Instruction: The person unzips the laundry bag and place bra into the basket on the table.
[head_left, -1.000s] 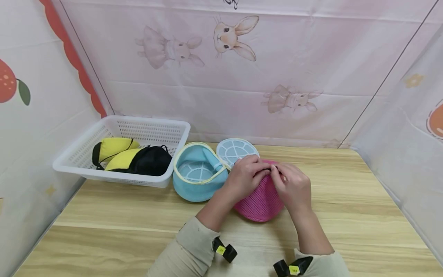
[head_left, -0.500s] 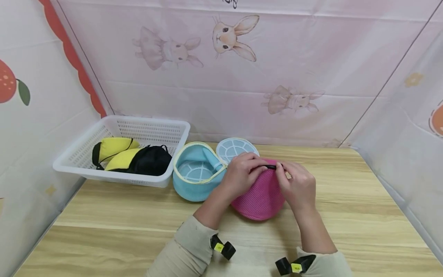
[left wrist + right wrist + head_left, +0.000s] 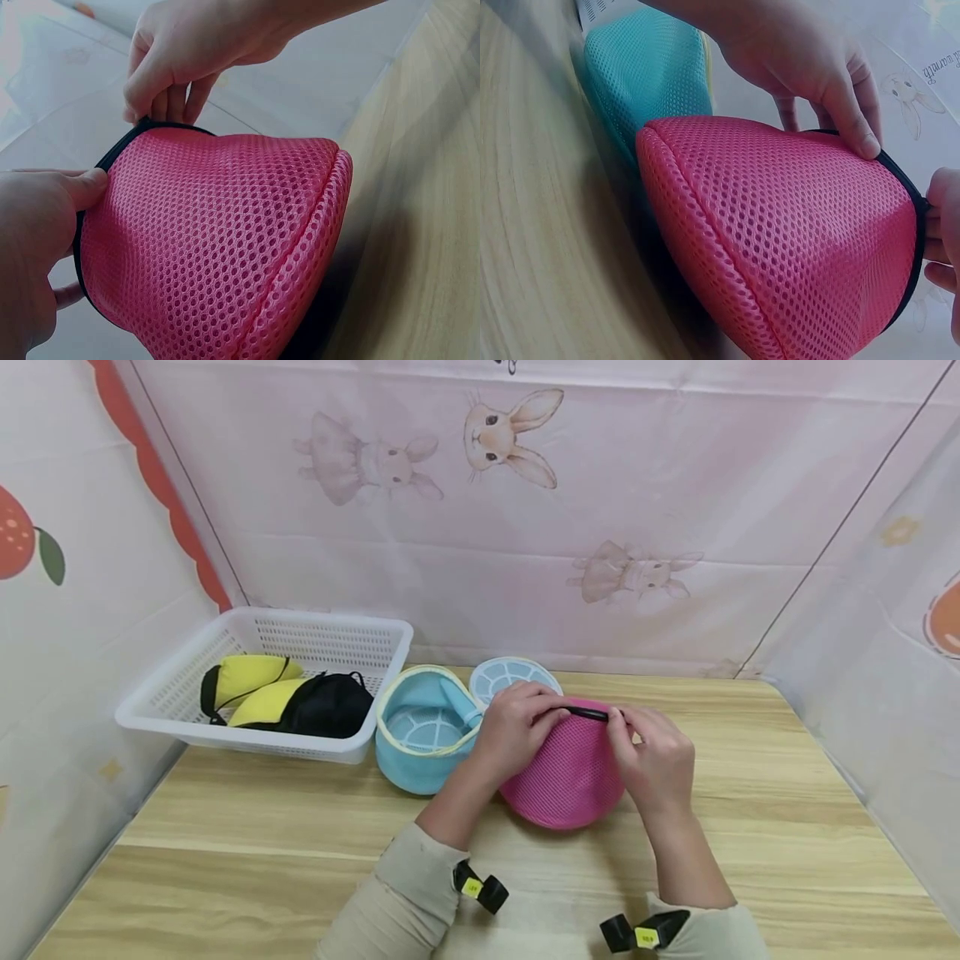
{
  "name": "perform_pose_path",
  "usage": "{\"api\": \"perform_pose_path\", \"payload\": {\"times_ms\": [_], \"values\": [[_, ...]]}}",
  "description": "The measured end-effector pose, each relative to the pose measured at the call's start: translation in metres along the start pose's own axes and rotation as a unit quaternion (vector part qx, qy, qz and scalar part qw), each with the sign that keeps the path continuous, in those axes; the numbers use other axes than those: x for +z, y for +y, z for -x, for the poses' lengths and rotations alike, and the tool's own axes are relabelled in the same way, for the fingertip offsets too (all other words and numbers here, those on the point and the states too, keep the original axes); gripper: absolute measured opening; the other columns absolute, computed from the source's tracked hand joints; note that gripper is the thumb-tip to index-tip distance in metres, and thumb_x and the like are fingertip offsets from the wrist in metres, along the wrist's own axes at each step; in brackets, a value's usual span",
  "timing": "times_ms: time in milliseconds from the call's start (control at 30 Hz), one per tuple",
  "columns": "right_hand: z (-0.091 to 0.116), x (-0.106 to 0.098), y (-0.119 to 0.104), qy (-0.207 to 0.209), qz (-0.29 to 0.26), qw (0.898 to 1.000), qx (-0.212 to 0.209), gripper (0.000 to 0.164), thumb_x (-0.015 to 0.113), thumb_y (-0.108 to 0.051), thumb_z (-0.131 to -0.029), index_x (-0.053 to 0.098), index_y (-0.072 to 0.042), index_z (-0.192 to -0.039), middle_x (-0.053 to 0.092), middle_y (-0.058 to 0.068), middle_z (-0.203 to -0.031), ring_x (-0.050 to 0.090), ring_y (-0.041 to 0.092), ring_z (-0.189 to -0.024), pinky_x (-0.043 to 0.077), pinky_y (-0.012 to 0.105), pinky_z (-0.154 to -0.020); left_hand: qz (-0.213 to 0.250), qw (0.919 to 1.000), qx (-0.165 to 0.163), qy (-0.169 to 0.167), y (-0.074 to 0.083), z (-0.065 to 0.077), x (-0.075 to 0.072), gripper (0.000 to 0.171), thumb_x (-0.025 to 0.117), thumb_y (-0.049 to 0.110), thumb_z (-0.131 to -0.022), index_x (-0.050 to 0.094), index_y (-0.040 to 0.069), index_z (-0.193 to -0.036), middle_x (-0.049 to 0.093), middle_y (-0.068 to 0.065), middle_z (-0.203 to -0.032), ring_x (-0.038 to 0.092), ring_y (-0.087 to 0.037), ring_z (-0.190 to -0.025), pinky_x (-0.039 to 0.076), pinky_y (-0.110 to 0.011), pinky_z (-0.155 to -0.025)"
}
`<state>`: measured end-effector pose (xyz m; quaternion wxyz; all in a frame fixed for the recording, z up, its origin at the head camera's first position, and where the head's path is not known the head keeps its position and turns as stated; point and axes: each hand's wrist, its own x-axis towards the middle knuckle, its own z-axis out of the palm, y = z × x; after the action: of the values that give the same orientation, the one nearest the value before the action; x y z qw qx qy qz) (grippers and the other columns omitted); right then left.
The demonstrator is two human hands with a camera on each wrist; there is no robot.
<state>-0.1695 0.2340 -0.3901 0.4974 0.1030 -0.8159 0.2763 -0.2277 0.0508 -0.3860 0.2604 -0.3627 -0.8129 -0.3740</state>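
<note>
A pink mesh laundry bag (image 3: 566,777) stands on the wooden table, its black zipped edge (image 3: 588,714) facing up and away from me. My left hand (image 3: 513,731) grips that edge between thumb and fingers, the thumb pressing on the mesh in the right wrist view. Further right along the same edge, my right hand (image 3: 660,764) pinches what looks like a small black zipper pull (image 3: 928,204). A stretch of black edge shows between the two hands. The inside of the bag is hidden.
Left of the pink bag stands a blue mesh laundry bag (image 3: 416,772), its yellow-trimmed top open. Its round ribbed lid (image 3: 510,672) leans back behind my left hand. A white plastic basket (image 3: 375,747) at the far left holds yellow and black padded fabric (image 3: 330,706).
My right hand has moved right, away from the left hand, and more of the black edge shows between them. The pink bag has shifted slightly away from me.
</note>
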Motion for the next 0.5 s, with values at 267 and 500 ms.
{"api": "perform_pose_path", "payload": {"times_ms": [267, 500], "values": [[0.0016, 0.0011, -0.0011, -0.016, 0.002, 1.000, 0.002, 0.014, 0.068, -0.010, -0.087, 0.077, 0.001, -0.088, 0.075, 0.015, -0.084, 0.070, 0.030, -0.073, 0.054, 0.041, -0.066, 0.001, 0.9999, -0.009, -0.010, -0.0002, -0.0007, -0.0014, 0.017, 0.074, 0.019, -0.088, 0.078, 0.013, -0.103, 0.073, 0.001, -0.097, 0.065, -0.015, -0.091, 0.051, -0.033, -0.083], [0.0021, 0.0026, -0.0049, -0.023, -0.002, 1.000, 0.000, 0.012, 0.071, -0.009, -0.086, 0.077, 0.001, -0.090, 0.075, 0.015, -0.088, 0.072, 0.033, -0.081, 0.056, 0.043, -0.074, -0.001, 0.9996, 0.012, -0.027, 0.0069, -0.0007, 0.0002, 0.021, 0.075, 0.020, -0.088, 0.077, 0.012, -0.107, 0.073, -0.001, -0.099, 0.064, -0.015, -0.094, 0.051, -0.030, -0.085]]}}
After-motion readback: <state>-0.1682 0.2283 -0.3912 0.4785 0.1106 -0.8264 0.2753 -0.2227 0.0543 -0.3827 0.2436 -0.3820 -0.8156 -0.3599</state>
